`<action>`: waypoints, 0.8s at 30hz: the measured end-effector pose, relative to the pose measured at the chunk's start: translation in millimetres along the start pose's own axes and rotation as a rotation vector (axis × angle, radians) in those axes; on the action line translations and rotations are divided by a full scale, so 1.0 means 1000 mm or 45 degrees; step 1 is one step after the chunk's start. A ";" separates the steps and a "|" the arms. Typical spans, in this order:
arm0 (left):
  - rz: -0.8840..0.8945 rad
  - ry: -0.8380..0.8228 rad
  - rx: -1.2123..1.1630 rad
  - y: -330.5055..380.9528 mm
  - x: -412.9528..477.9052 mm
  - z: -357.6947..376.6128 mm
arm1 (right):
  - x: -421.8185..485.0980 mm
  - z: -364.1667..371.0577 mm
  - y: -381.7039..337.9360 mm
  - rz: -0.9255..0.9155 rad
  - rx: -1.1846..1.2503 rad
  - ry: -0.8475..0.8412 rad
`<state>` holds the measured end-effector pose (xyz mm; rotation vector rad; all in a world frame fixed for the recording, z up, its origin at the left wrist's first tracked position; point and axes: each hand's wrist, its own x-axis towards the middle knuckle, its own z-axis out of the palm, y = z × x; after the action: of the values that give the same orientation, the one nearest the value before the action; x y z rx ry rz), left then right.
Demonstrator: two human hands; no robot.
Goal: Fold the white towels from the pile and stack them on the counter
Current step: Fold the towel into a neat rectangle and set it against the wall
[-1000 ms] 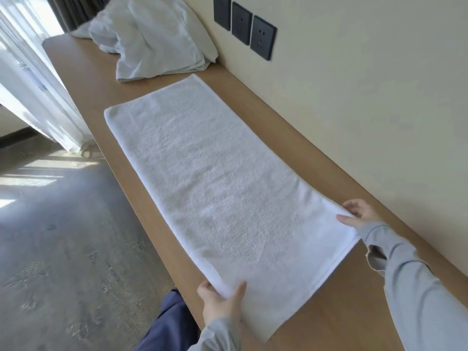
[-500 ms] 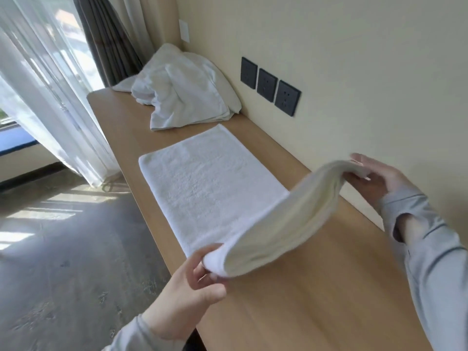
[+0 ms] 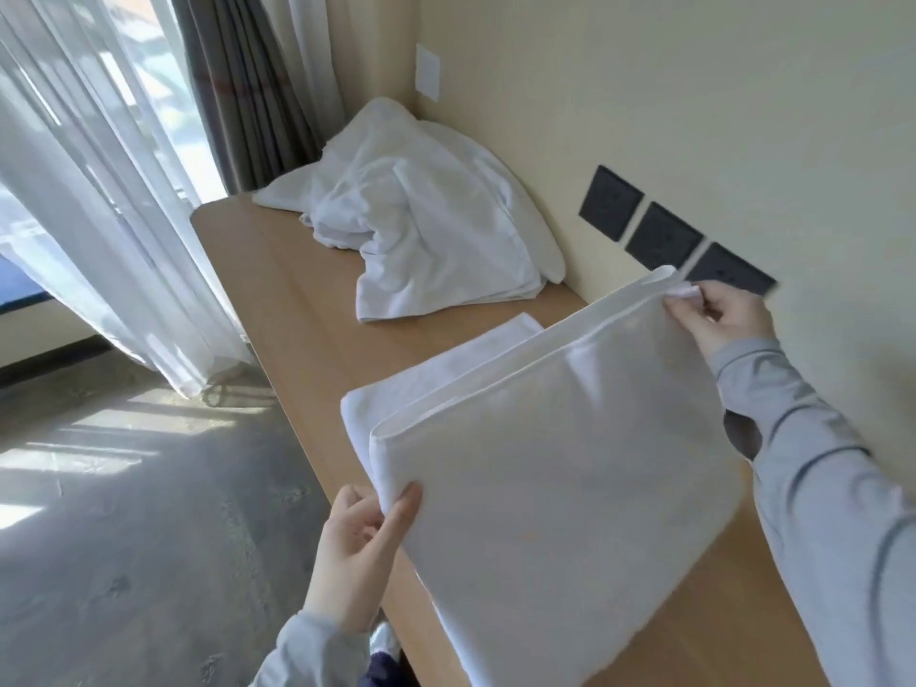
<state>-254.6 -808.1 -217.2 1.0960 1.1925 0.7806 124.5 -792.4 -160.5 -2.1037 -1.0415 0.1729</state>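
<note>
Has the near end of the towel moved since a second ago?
Yes. Both hands, left and right, have lifted the towel's near end off the counter and carried it toward the pile, folding it over the far half.

Light grey long sleeves (image 3: 813, 468), dark blue trousers (image 3: 379, 674)

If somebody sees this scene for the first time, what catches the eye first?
The big white towel in the foreground, half folded over, its corners pinched by the left hand and the right hand. Behind it, a rumpled pile of white towels lies at the far end of the wooden counter.
</note>
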 end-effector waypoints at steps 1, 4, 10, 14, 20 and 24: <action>-0.045 0.010 -0.013 -0.003 0.021 -0.007 | 0.011 0.021 -0.009 -0.003 -0.037 -0.013; -0.183 0.022 -0.020 -0.024 0.087 -0.027 | 0.041 0.095 -0.018 0.090 -0.122 -0.089; -0.417 0.124 0.161 -0.097 0.173 -0.048 | 0.061 0.222 0.014 0.421 -0.128 -0.253; -0.195 0.179 0.472 -0.100 0.186 -0.051 | 0.064 0.244 0.033 0.399 -0.322 -0.281; 0.419 0.219 1.146 -0.058 0.207 -0.014 | 0.060 0.249 0.033 0.105 -0.598 -0.153; 0.458 0.027 1.325 -0.059 0.227 0.003 | 0.053 0.247 0.034 -0.122 -0.431 0.006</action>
<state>-204.0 -618.7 -346.5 2.1984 1.4717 0.3957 75.7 -623.5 -344.8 -2.3443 -1.2355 -0.0611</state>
